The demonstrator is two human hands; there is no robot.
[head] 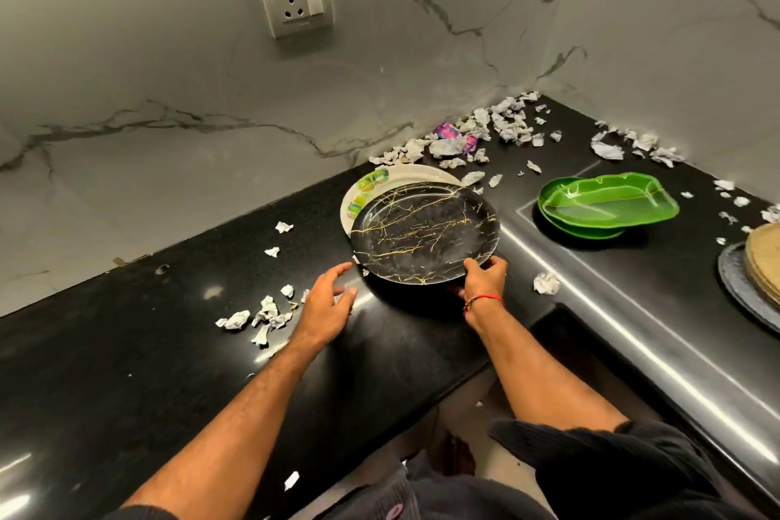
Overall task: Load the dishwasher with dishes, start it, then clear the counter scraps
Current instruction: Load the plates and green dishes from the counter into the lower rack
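Lower left of the frame: paper scraps (264, 319) lie loose on the black counter (126, 350); they look light and soft, fit for sweeping up later, and I leave them for now. Just right of them my left hand (327, 300) sits low over the counter, fingers spread and relaxed, holding nothing, its fingertips close to the near left rim of the black plate (424, 232) but not on it as far as I can tell. At frame centre, the black plate with gold veining is tilted, its near edge raised, lying over a white plate (363, 198) of which only the left rim shows. My right hand (485, 279) grips the black plate at its near right rim, thumb on top, fingers curled under. I judge the plate stiff, glossy and moderately heavy, probably breakable; a one-sided rim pinch on a smooth surface could slip. The sound hold is both hands at opposite rims, thumbs over, fingers beneath. The white plate below should handle alike and may shift as the upper one lifts. Right of centre, green dishes (608, 203) sit stacked; they look like light plastic, less fragile. More scraps (502, 127) crowd the upper right corner. At the far right edge, a tan stack (766, 262) rests on a grey plate (736, 279), partly cut off. The dishwasher is not in view.
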